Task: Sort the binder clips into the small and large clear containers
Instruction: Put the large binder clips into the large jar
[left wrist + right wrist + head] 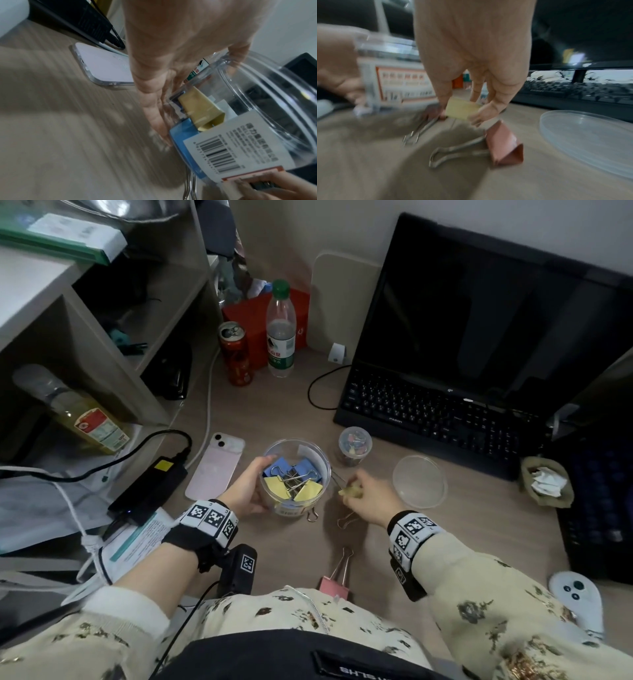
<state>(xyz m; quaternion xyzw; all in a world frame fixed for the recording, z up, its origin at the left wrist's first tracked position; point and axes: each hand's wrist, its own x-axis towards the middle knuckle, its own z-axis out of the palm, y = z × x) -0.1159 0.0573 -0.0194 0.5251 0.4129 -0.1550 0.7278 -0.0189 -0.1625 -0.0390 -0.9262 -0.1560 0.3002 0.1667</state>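
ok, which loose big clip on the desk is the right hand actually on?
The yellow clip, pinched by the right hand beside the large clear container. The two pink clips lie untouched on the desk.

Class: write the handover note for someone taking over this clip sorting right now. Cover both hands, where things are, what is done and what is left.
Left hand grips the large jar, steadying it.
Right hand pinches a yellow clip beside the jar, low over the desk.
Done: blue and yellow clips in the jar; small jar holds small clips.
Left: drop in the yellow clip, then the pink clips on the desk; lid lies off.
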